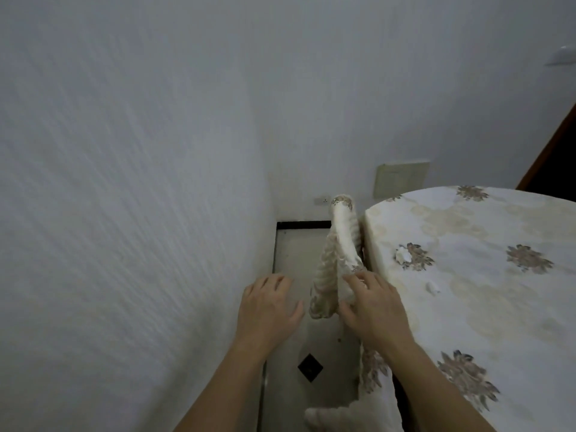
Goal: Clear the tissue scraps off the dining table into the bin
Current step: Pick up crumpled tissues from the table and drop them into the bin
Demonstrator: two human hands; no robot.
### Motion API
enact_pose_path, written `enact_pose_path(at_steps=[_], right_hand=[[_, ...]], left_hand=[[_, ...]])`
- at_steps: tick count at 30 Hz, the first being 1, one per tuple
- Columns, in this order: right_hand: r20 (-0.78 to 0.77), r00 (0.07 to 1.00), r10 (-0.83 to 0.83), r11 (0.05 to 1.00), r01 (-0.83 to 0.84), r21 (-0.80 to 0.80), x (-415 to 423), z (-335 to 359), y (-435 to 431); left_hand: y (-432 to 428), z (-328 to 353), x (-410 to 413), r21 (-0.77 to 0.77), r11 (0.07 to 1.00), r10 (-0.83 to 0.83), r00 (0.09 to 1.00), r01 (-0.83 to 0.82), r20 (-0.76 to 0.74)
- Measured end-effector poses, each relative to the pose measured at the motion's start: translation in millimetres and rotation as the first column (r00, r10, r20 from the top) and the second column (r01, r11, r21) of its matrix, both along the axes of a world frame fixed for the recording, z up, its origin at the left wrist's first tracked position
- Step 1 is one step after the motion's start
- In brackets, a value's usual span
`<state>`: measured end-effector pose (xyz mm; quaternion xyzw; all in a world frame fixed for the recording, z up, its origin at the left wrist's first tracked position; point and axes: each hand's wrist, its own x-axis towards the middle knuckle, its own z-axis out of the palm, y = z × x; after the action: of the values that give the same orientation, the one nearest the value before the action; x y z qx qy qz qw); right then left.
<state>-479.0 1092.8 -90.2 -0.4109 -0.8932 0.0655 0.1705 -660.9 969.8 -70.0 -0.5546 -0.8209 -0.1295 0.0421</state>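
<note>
Right of the chair back [343, 238], 2 tissue scraps [402, 254], judged light and flimsy enough for fingertip pinching, are lying on the tabletop [483, 307], while the left hand [268, 307] and right hand [371, 307] are being held spread, pinching nothing.

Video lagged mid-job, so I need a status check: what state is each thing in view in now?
Tablecloth: spread flat, edge hanging down.
Chair cover: fitted on chair back, beside tablecloth.
Left hand: open, empty, above the floor.
Right hand: fingers spread, touching chair cover.
Larger tissue scrap: lying on tablecloth.
Smaller tissue scrap: lying on tablecloth.
Bin: not in view.
</note>
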Motion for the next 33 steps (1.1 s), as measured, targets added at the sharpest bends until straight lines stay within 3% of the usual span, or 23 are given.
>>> enact_pose_path(at_steps=[5,11,19,26,30,33], right_hand=[[-0.045,0.996,-0.074,0.997,0.074,-0.005,-13,-12,56],[-0.003,0.955,-0.296,0.955,0.296,-0.031,-15,-31,131],[0.059,0.791,-0.609,0.787,0.612,-0.076,4,-29,196],[0.104,0.597,-0.796,0.586,0.802,-0.116,61,-40,183],[0.109,0.531,-0.84,0.511,0.843,-0.169,85,-56,173],[0.117,0.535,-0.837,0.505,0.836,-0.213,95,-69,171]], left_hand=[[94,-12,-30,0.03,0.996,-0.082,0.996,0.082,0.03],[226,-28,-47,0.019,0.938,-0.346,0.931,0.347,0.114],[363,-39,-36,0.042,0.79,-0.61,0.775,0.612,0.168],[415,-58,20,0.004,0.579,-0.801,0.569,0.815,0.185],[423,-75,48,-0.071,0.528,-0.823,0.531,0.846,0.202],[426,-87,60,-0.105,0.519,-0.819,0.528,0.848,0.223]])
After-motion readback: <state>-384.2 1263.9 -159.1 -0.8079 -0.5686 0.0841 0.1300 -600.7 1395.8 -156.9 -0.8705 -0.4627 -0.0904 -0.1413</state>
